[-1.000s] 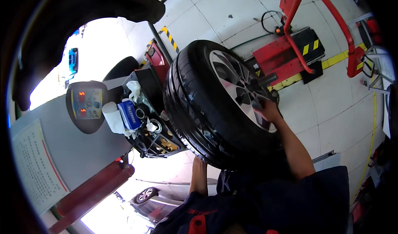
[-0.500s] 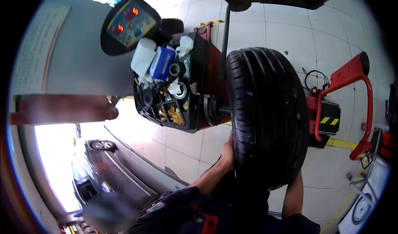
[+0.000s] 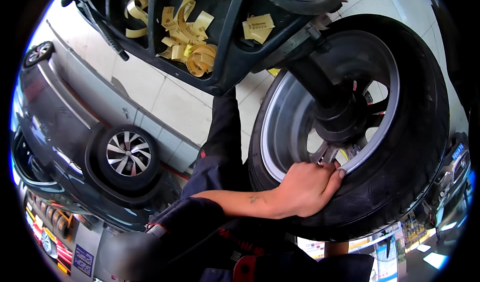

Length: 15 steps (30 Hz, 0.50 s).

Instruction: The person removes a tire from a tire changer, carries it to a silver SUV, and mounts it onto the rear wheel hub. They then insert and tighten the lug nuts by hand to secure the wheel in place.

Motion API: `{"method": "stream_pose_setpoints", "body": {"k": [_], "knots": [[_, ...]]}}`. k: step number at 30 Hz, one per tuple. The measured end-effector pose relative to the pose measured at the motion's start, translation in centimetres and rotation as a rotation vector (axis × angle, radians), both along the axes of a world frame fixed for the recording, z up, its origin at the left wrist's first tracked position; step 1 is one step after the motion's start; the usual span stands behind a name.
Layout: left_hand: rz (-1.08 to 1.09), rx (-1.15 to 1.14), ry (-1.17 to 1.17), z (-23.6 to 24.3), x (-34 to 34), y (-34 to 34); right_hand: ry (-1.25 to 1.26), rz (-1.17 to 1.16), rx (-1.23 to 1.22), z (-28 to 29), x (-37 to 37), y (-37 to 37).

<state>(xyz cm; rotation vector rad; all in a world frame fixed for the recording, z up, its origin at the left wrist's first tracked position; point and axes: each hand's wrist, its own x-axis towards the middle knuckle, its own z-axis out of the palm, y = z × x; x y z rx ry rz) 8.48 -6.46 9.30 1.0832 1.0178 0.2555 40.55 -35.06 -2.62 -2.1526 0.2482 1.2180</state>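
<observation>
A car wheel is mounted on the black shaft (image 3: 312, 82) of a wheel balancer, its silver rim (image 3: 272, 157) turned toward me inside a black tyre (image 3: 400, 192). My left hand (image 3: 310, 187) is closed over the lower lip of the rim, with the fingers curled to the inside and the thumb along the edge. Whether anything small lies under those fingers cannot be seen. Of my right arm only a piece of forearm (image 3: 336, 249) shows below the tyre; the tyre hides the hand.
Above the wheel, the balancer's black tray (image 3: 232, 32) holds curled yellow paper strips (image 3: 192, 42). A dark car (image 3: 65, 127) stands at the left, its alloy wheel (image 3: 128, 153) facing me. Another car (image 3: 457, 167) is at the far right.
My view has moved closer and over the wheel's inner side, so the rim now shows. My left hand has gone from the tyre's side to the rim lip.
</observation>
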Motion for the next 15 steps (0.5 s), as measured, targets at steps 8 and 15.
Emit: {"method": "stream_pose_setpoints", "body": {"k": [8,15], "knots": [[-0.041,-0.025,0.033,-1.5,-0.7,2.5,-0.044,-0.041,-0.07,5.5,-0.9,-0.1],[-0.066,-0.07,0.016,-2.4,-2.1,3.5,-0.057,-0.092,-0.057,6.5,-2.7,0.3]]}}
